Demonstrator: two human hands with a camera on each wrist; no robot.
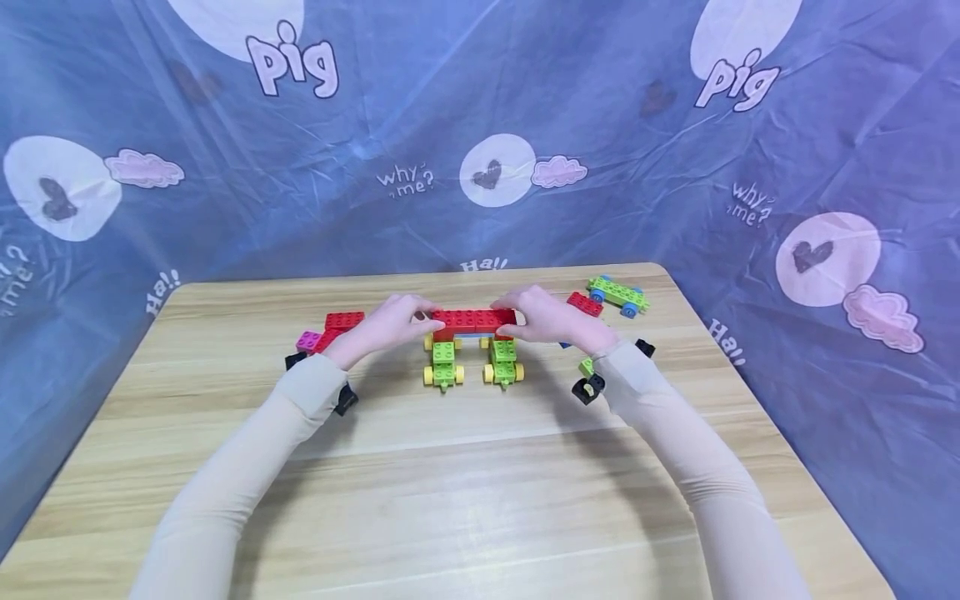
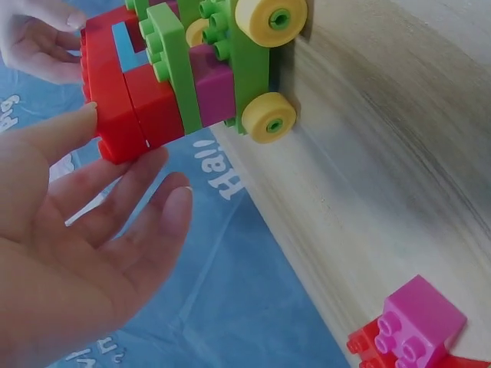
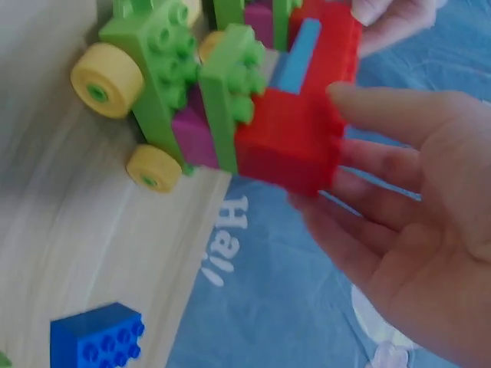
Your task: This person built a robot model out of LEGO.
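Observation:
A row of red building bricks (image 1: pixel 474 320) bridges two green wheeled bases, the left base (image 1: pixel 444 375) and the right base (image 1: pixel 505 372), both on yellow wheels. Purple bricks (image 2: pixel 212 84) and green bricks lie between wheels and red top; a light blue brick (image 2: pixel 129 47) shows under the bridge. At the left end, my left hand (image 1: pixel 386 323) pinches the red top brick between thumb and fingers. My right hand (image 1: pixel 543 317) grips the opposite end likewise, thumb on the studded top and fingers at the end face.
Left of the build lie red bricks (image 1: pixel 345 320), a magenta brick (image 1: pixel 307 340) and a black piece (image 1: pixel 346 400). To the right are a green base with blue wheels (image 1: pixel 618 293), a red brick (image 1: pixel 585 303), a blue brick (image 3: pixel 100 337) and black pieces (image 1: pixel 588 388). A curtain hangs behind.

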